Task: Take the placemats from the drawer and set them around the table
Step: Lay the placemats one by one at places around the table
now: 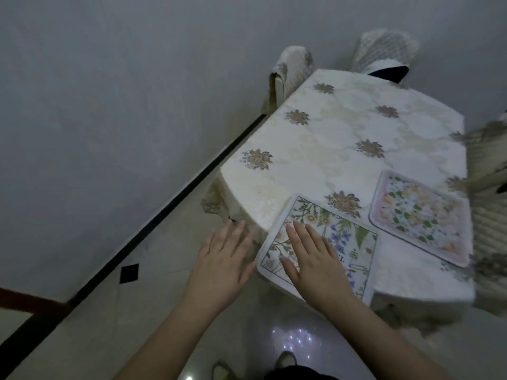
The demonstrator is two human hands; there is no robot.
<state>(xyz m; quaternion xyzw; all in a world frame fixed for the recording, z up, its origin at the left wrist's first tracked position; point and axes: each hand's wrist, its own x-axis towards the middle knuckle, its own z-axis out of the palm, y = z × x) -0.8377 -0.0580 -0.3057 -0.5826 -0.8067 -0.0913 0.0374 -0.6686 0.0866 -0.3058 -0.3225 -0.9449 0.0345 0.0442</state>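
Before me, a cream tablecloth (343,138) with brown flower motifs hangs over the edges at the near corners. Three covered chairs: one (295,69) at the far left corner, one (384,52) at the far end with a dark cushion (389,72), one (491,215) on the right. Pale tiled floor (153,311) with a black diamond inlay (129,273); black skirting (164,209) under a grey wall (123,91). My slippers (286,360) at bottom.

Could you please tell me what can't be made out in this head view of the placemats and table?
- Botanical placemat: the right hand covers its middle, so the printed lettering is unreadable.
- Pink-bordered placemat: motion blur smears its flower pattern.
- Chair at right: cut off by the picture edge and blurred.
- Drawer: not in view.
- Left hand: whether it touches the tablecloth is unclear.
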